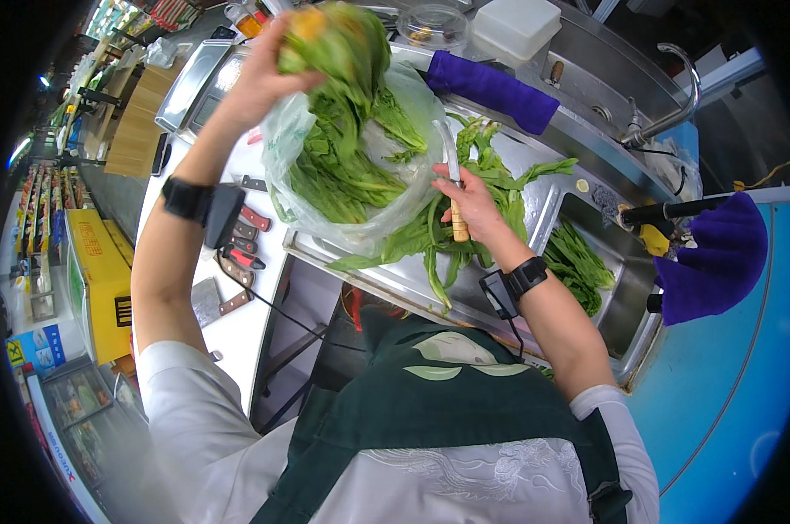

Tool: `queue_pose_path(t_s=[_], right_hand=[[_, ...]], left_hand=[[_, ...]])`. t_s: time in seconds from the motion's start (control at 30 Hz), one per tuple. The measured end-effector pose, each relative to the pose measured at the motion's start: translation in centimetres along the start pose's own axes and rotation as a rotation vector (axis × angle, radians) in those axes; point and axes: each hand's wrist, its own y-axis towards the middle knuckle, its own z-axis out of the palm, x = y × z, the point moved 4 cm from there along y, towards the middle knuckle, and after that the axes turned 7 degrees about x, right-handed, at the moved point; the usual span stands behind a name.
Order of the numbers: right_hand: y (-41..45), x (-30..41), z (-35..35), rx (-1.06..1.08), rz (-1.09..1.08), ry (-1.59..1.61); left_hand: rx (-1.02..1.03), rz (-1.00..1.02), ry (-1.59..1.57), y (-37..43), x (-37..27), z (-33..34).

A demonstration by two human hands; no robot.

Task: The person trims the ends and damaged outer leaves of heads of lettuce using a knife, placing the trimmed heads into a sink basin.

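Note:
Raised at the upper left, my left hand (264,78) grips a head of leafy green lettuce (349,72), blurred by motion, with its leaves hanging down. Beneath it an opened clear plastic bag (382,229) holds more long green leaves (342,187). My right hand (470,203) holds a knife (459,226) by its light wooden handle, the curved blade pointing away from me beside the bag's right rim. Loose trimmed leaves (500,164) are strewn over the steel drainboard (532,196), under and around the right hand.
On the right, a steel sink basin (634,295) contains a bunch of greens (575,262). Several knives (244,229) and a cleaver (206,300) lie on the white table (228,340) at left, near a scale (198,85). A purple towel (493,92) drapes the far edge; a faucet (686,98) stands behind.

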Motion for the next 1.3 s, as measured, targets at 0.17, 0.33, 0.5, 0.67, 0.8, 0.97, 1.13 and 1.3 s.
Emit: queue_pose_path(t_s=[0.17,0.33,0.5,0.67,0.8,0.97,1.13,1.3], right_hand=[[-3.0,3.8,0.9,0.06,-0.069,0.066],[-8.2,8.7,-0.7,-0.034,-0.365,0.06],[-12.6,9.8,-0.5,0.008,-0.427,-0.06],[-15.1,5.3,-1.5,0.043,-0.144,-0.08],[-16.9,5.5,-3.6,-0.042,-0.168,-0.417],[-17.6,11.2,-3.1,-0.186,-0.796,-1.264],[-17.7,11.6,-1.7,-0.066,-0.816,-1.566],[-17.3,11.3,-1.6,-0.007,-0.72,-1.591]], left_hand=[[-0.178,0.212,-0.711,-4.7,-3.1,-4.7],[-0.012,0.218,-1.062,-6.4,-2.8,1.8],[0.026,-0.239,-1.223,-6.1,0.1,15.9],[0.138,-0.425,-1.223,-6.8,0.2,21.9],[0.216,-0.532,-1.194,-7.6,0.0,23.4],[0.383,-0.616,-1.024,-8.3,-1.0,24.7],[0.444,-0.559,-0.698,-8.3,-2.2,25.7],[0.407,-0.548,-0.609,-8.8,-2.0,25.8]])
